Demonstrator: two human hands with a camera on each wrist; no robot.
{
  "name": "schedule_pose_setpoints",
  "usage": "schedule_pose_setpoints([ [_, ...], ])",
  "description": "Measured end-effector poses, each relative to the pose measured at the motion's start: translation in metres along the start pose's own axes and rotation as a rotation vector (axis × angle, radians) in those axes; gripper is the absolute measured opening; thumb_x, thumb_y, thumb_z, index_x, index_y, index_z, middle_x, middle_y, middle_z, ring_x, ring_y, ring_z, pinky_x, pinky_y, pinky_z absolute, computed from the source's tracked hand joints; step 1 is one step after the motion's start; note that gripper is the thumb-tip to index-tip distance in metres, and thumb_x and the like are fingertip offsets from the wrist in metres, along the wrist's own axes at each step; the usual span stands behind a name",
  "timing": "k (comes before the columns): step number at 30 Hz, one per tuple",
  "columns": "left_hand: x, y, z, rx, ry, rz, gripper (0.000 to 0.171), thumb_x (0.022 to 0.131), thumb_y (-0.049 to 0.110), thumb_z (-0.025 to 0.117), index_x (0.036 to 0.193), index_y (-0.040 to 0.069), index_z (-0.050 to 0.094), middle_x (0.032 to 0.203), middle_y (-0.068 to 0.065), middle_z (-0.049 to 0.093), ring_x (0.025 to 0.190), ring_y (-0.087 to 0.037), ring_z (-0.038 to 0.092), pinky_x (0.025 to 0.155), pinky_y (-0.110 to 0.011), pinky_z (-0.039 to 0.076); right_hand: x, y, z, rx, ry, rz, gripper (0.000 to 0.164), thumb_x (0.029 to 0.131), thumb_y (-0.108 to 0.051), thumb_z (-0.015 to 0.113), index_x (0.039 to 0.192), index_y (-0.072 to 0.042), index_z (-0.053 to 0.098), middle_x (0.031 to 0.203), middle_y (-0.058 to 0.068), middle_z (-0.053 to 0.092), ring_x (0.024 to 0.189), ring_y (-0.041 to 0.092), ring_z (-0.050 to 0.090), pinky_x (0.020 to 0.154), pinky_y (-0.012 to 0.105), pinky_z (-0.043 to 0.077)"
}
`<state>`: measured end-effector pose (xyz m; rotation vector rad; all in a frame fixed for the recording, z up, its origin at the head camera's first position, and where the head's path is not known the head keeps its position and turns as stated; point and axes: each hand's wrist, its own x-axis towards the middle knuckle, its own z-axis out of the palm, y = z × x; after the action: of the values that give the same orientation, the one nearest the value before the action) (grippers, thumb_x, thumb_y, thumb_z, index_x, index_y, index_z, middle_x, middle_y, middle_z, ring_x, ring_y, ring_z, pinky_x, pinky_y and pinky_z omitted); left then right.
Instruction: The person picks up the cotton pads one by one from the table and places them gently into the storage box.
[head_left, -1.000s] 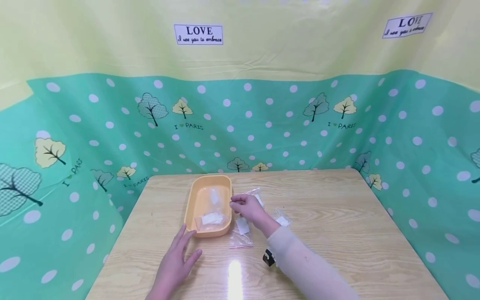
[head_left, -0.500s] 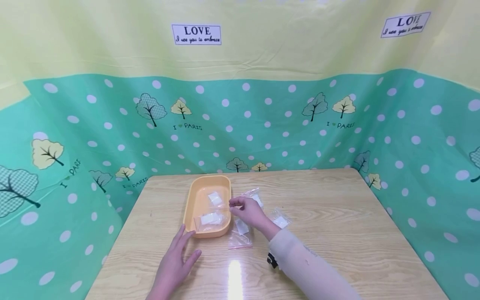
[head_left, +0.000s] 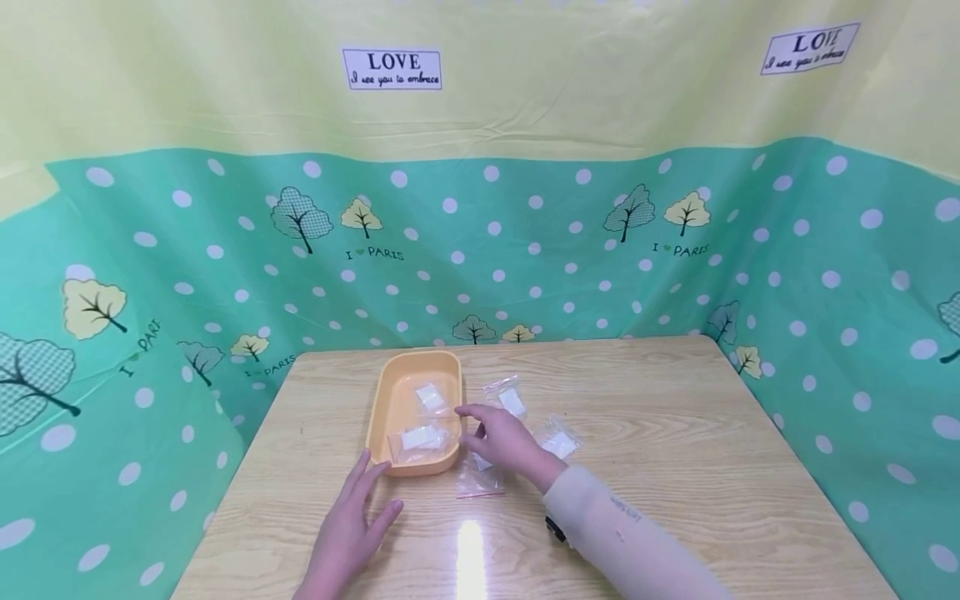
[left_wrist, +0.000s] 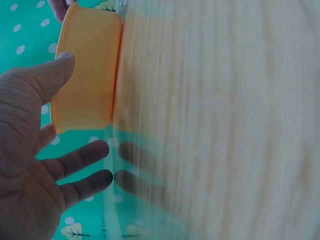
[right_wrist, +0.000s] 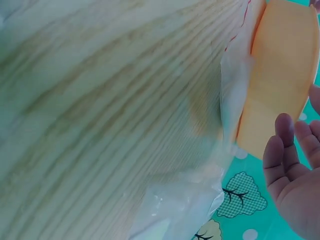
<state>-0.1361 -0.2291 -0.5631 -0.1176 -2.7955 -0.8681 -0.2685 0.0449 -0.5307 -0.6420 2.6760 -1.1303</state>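
An orange plastic tray (head_left: 378,408) stands on the wooden table, left of centre. Two clear zip bags with white contents lie in it: a far bag (head_left: 431,397) and a near bag (head_left: 423,437). My left hand (head_left: 348,521) is at the tray's near left corner, fingertips at the rim and thumb spread away. Beside the tray's right rim hovers my right hand (head_left: 506,437), fingers loosely bent and holding nothing in the right wrist view. Under it, a zip bag (head_left: 480,482) on the table is partly hidden.
On the table right of the tray lie two more zip bags, a far bag (head_left: 512,400) and a right bag (head_left: 559,442). The wooden table (head_left: 675,467) is enclosed by a green dotted curtain (head_left: 510,275) at the back and sides.
The far bag has come to rest lying in the tray. My right hand has let go of it and drawn slightly nearer, its fingers parting. My left hand stays at the rim.
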Motion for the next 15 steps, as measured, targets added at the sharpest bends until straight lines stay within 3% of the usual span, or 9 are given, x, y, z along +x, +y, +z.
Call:
schedule_pose_setpoints([
  [7,0.002,-0.002,0.002,-0.008,-0.026,-0.014,0.068,0.098,0.036,0.080,0.157,0.017,0.052,0.176,-0.020,0.028,0.147,-0.052,0.049,0.109,-0.074,0.049,-0.012,0.012,-0.014,-0.139,0.001,-0.032,0.049,0.100,-0.028,0.076,0.146,-0.019,0.064,0.144,0.003,0.070,0.095,0.009,0.068,0.081,0.026,0.062],
  [11,0.001,-0.001,0.002,-0.008,-0.024,-0.017,0.069,0.098,0.036,0.080,0.158,0.019,0.051,0.176,-0.019,0.029,0.146,-0.052,0.050,0.108,-0.074,0.050,-0.025,0.031,-0.035,-0.200,0.019,-0.020,0.044,0.100,-0.027,0.075,0.143,-0.017,0.067,0.143,0.003,0.070,0.106,0.017,0.072,0.093,0.038,0.065],
  [15,0.001,0.000,0.001,-0.006,-0.027,-0.028,0.068,0.098,0.037,0.080,0.158,0.019,0.051,0.176,-0.019,0.029,0.146,-0.052,0.050,0.108,-0.073,0.050,-0.039,0.055,-0.058,-0.211,0.072,0.023,0.040,0.099,-0.022,0.077,0.138,-0.014,0.070,0.139,0.007,0.072,0.106,0.022,0.074,0.094,0.043,0.066],
])
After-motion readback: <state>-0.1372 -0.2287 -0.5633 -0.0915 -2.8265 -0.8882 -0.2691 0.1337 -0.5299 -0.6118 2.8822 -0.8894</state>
